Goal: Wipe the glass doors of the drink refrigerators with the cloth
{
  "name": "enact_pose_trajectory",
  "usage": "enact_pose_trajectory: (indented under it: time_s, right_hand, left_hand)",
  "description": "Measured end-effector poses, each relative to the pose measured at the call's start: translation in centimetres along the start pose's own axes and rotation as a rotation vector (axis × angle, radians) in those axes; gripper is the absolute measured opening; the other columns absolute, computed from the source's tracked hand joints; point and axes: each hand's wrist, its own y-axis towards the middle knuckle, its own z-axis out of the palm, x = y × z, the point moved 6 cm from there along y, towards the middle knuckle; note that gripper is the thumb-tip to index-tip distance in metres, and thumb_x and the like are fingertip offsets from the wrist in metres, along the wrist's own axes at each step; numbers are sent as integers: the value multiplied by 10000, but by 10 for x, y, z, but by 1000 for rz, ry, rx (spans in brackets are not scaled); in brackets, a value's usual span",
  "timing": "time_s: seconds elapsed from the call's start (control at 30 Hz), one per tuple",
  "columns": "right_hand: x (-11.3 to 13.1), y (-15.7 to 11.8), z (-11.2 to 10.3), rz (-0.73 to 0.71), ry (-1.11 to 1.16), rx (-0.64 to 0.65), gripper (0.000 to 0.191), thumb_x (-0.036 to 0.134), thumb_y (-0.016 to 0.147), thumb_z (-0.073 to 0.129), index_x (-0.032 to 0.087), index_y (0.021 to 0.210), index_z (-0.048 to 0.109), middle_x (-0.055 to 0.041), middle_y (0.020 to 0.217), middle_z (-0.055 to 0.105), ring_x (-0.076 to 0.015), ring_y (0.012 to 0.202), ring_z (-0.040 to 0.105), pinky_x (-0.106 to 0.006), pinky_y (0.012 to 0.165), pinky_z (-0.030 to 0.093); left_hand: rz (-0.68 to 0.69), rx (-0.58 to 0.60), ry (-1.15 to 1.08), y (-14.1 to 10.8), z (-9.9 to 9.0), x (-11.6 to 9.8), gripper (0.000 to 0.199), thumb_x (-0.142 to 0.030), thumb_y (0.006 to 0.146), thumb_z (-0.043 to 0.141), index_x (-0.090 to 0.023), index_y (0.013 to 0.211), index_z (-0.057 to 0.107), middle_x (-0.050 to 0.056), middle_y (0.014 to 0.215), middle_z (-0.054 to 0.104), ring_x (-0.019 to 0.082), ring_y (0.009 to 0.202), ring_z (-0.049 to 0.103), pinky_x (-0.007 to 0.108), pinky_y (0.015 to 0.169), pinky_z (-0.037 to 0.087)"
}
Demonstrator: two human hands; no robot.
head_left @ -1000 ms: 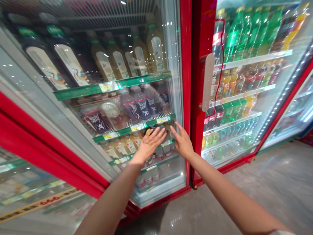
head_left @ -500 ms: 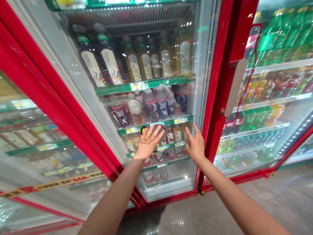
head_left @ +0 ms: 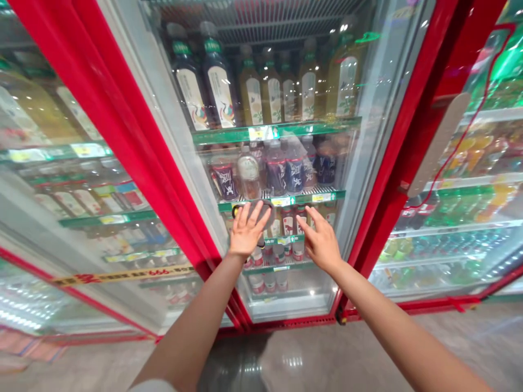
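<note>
My left hand point(head_left: 247, 228) is spread flat over a dark, rounded pad point(head_left: 267, 209) in front of the glass door point(head_left: 294, 291). A black loop with a yellow bit shows at the pad's left edge, and a dark part shows below the fingers. The rest of the pad is hidden by my hand. To the right, my right hand point(head_left: 316, 237) is raised before the same glass with its fingers apart and nothing in them. Whether its fingertips touch the pane I cannot tell. Behind the glass are purple-labelled bottles point(head_left: 275, 171) and small bottles point(head_left: 288, 222) on shelves.
Red frame posts point(head_left: 392, 174) stand on either side of the door. A power strip point(head_left: 439, 144) with a red cord point(head_left: 469, 130) is fixed at the right. More drink coolers flank this one. Yellow tape point(head_left: 126, 274) crosses the left cooler. Grey floor point(head_left: 294, 354) lies below.
The view has swung left. My left hand and the dark pad have shifted left along the glass. My right hand has come left, closer to my left hand, fingers still apart.
</note>
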Motion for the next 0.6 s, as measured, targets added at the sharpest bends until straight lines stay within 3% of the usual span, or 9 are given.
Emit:
enact_pose_trajectory:
  time_s: [0.07,0.13,0.2,0.27,0.37,0.47,0.53,0.6]
  right_hand:
    - [3,-2,0,-2,12,-4,837,-13,791,532,289,1559,397,-150,1638,346,-340,1524,329,-561,1123,455]
    - [5,-3,0,-13,15,8,821,-15,797,531,283,1552,412,-150,1635,351,-341,1520,336,-562,1123,455]
    - [8,0,2,-27,15,24,804,-13,805,531,280,1545,427,-148,1627,365,-340,1513,346,-559,1121,457]
    - [10,4,3,-38,18,32,790,-5,813,536,279,1543,432,-149,1617,378,-344,1506,356,-560,1115,461]
    - [14,9,3,-51,33,30,797,8,830,535,298,1559,402,-152,1610,383,-352,1499,366,-569,1104,469]
    - [20,10,5,-66,50,32,832,13,839,525,336,1584,345,-141,1601,388,-354,1492,376,-580,1096,475]
    - [24,10,8,-82,51,36,844,22,837,532,349,1589,332,-135,1592,389,-362,1486,377,-594,1094,474]
    - [27,11,9,-86,42,25,838,37,833,548,357,1582,347,-132,1574,397,-372,1465,392,-611,1087,474]
  left_hand:
    - [-91,-16,49,-25,0,13,871,-162,819,717,-320,1595,353,53,1712,218,352,1597,80,586,1278,221]
    - [-16,-3,62,-43,3,8,807,-147,850,667,-337,1580,382,34,1707,241,335,1596,108,557,1279,242]
    - [112,68,37,-46,7,-1,800,-96,869,598,-382,1579,367,-9,1702,260,271,1592,173,489,1290,244]
    - [139,143,10,-37,7,-2,834,-66,873,569,-409,1591,319,-33,1708,236,239,1589,195,466,1294,243]
    - [-53,164,12,-29,-4,17,839,-121,877,629,-369,1607,298,20,1728,158,310,1599,119,544,1273,266]
    - [-242,153,54,-51,-6,32,799,-179,848,710,-267,1578,397,125,1721,159,414,1583,84,624,1225,316]
    - [-216,163,70,-68,-1,33,732,-156,839,713,-229,1529,478,167,1698,232,437,1568,154,646,1198,346]
    - [-127,176,65,-77,4,33,680,-123,855,682,-274,1497,518,136,1680,304,399,1558,238,630,1197,362]
